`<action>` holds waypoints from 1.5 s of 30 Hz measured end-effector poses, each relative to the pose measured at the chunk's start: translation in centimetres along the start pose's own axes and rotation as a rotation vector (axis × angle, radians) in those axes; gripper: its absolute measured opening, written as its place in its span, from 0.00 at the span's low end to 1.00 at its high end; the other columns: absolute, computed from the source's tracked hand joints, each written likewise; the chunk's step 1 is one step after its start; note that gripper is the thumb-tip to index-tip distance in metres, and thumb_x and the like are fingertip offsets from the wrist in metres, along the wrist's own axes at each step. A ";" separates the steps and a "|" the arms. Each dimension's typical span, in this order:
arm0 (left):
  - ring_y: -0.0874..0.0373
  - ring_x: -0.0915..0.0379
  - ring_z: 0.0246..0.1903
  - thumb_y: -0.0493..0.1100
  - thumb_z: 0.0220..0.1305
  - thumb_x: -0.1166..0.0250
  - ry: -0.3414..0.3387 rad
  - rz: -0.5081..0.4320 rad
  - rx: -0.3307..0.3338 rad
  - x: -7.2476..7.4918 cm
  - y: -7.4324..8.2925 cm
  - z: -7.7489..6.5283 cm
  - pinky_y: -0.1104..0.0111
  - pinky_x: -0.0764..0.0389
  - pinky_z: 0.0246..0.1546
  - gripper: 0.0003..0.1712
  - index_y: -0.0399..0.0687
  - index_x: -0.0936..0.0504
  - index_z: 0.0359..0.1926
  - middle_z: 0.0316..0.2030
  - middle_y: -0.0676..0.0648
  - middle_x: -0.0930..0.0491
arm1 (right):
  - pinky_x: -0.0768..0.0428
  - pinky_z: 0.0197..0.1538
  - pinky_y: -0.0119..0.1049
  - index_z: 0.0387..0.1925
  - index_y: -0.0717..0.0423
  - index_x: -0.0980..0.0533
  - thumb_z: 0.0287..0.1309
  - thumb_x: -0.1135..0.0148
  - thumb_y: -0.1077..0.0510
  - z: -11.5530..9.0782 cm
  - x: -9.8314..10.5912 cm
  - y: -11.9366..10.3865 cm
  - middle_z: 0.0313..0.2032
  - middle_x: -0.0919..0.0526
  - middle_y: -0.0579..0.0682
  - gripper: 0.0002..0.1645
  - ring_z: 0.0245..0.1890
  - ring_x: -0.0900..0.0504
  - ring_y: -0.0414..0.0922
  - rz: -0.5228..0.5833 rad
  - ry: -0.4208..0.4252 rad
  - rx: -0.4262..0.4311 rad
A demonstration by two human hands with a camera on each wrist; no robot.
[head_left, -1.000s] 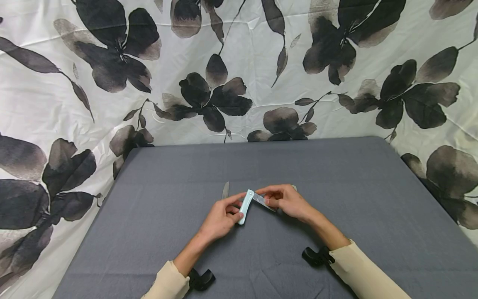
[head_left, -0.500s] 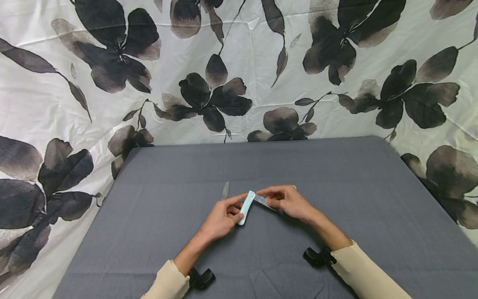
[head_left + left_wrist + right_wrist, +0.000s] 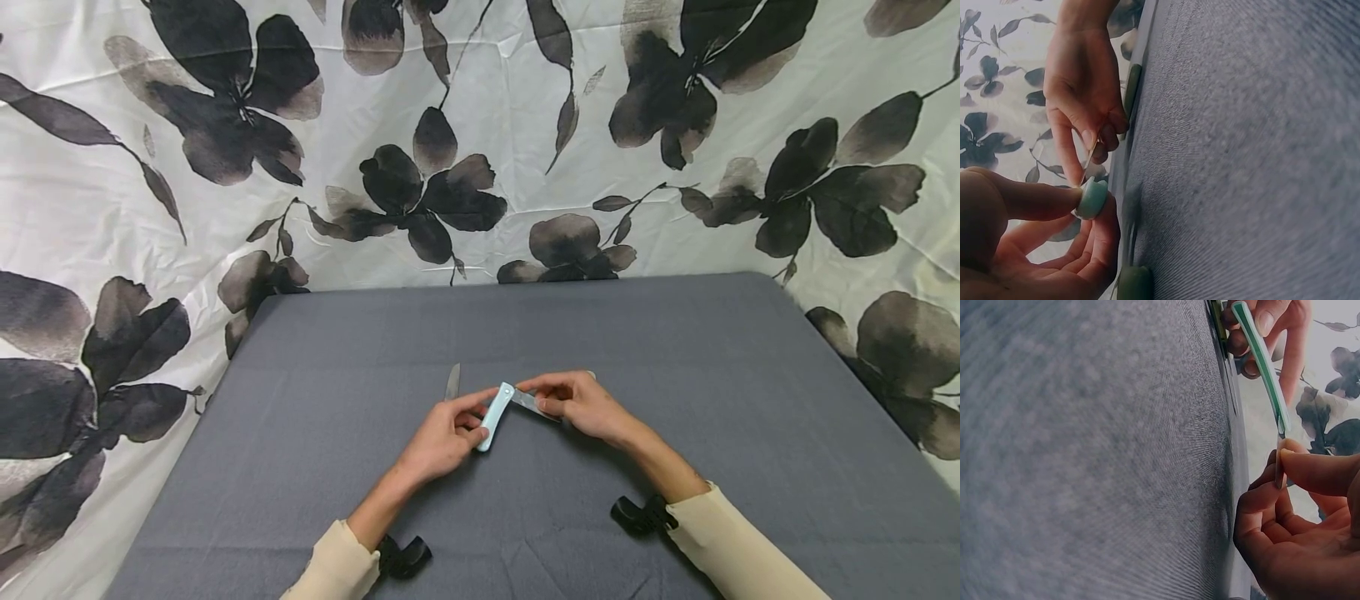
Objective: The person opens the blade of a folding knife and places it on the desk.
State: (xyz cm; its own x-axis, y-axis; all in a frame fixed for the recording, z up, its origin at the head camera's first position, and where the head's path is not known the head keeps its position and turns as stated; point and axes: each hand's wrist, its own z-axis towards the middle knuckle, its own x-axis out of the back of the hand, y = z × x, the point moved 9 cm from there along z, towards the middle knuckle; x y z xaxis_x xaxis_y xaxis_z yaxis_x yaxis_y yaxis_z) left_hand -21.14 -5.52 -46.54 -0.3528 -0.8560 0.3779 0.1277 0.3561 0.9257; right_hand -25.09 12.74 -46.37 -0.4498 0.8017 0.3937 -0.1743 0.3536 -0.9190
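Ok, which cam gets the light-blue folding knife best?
Head. The folding knife shows broadside there, blade angled out from the handle, though the right hand covers some blade. Left wrist shows the handle nearly end-on, blade a thin strip; right wrist shows both edge-on.

Left hand (image 3: 441, 437) hides base of grey blade (image 3: 453, 382) | right hand (image 3: 583, 406) masks part of pale-blue knife (image 3: 495, 418) | sleeves (image 3: 738, 542) cropped below
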 end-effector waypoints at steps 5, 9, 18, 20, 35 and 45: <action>0.56 0.21 0.40 0.28 0.70 0.39 -0.020 0.020 -0.009 -0.1 0.1 -0.2 0.72 0.23 0.35 0.32 0.46 0.26 0.73 0.51 0.36 0.19 | 0.25 0.34 0.30 0.60 0.57 0.17 0.72 0.39 0.63 0.0 0.0 0.1 0.43 0.15 0.58 0.19 0.34 0.23 0.38 -0.009 -0.001 -0.002; 0.56 0.21 0.41 0.28 0.70 0.39 -0.026 0.032 -0.010 -0.1 0.2 -0.3 0.72 0.22 0.35 0.32 0.46 0.26 0.73 0.52 0.36 0.19 | 0.25 0.33 0.31 0.60 0.57 0.17 0.72 0.39 0.62 0.0 0.0 0.2 0.44 0.14 0.58 0.18 0.33 0.23 0.39 -0.019 -0.004 -0.002; 0.56 0.20 0.41 0.27 0.68 0.39 -0.021 0.018 -0.020 0.0 0.2 -0.2 0.73 0.22 0.37 0.32 0.44 0.24 0.72 0.50 0.36 0.18 | 0.25 0.33 0.33 0.60 0.55 0.17 0.72 0.39 0.62 -0.1 0.2 0.3 0.47 0.14 0.58 0.18 0.34 0.23 0.40 -0.025 -0.010 -0.007; 0.56 0.20 0.41 0.27 0.68 0.39 -0.025 0.020 -0.018 0.0 0.2 -0.2 0.73 0.22 0.37 0.32 0.45 0.24 0.72 0.50 0.36 0.18 | 0.24 0.34 0.33 0.60 0.55 0.17 0.72 0.39 0.62 0.0 0.3 0.2 0.49 0.14 0.59 0.18 0.35 0.23 0.40 -0.024 -0.015 -0.005; 0.58 0.21 0.39 0.28 0.69 0.40 -0.065 0.056 -0.002 -0.1 0.4 -0.3 0.72 0.21 0.36 0.33 0.50 0.25 0.73 0.49 0.39 0.16 | 0.24 0.37 0.35 0.59 0.55 0.16 0.72 0.40 0.63 -0.3 0.2 0.1 0.50 0.14 0.59 0.18 0.40 0.21 0.44 -0.027 -0.028 0.011; 0.57 0.22 0.37 0.29 0.70 0.41 -0.093 0.096 -0.007 -0.2 0.5 -0.7 0.70 0.22 0.35 0.33 0.52 0.26 0.74 0.48 0.41 0.15 | 0.23 0.42 0.34 0.59 0.54 0.16 0.72 0.40 0.63 -0.5 0.2 0.1 0.50 0.15 0.59 0.18 0.42 0.22 0.44 -0.030 -0.036 0.023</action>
State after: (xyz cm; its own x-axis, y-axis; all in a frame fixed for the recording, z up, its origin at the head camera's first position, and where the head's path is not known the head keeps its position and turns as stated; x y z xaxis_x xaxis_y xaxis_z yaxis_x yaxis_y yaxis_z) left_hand -20.36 -5.49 -46.13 -0.4229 -0.7796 0.4620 0.1717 0.4317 0.8855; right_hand -24.79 13.15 -46.41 -0.4756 0.7726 0.4205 -0.2077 0.3659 -0.9072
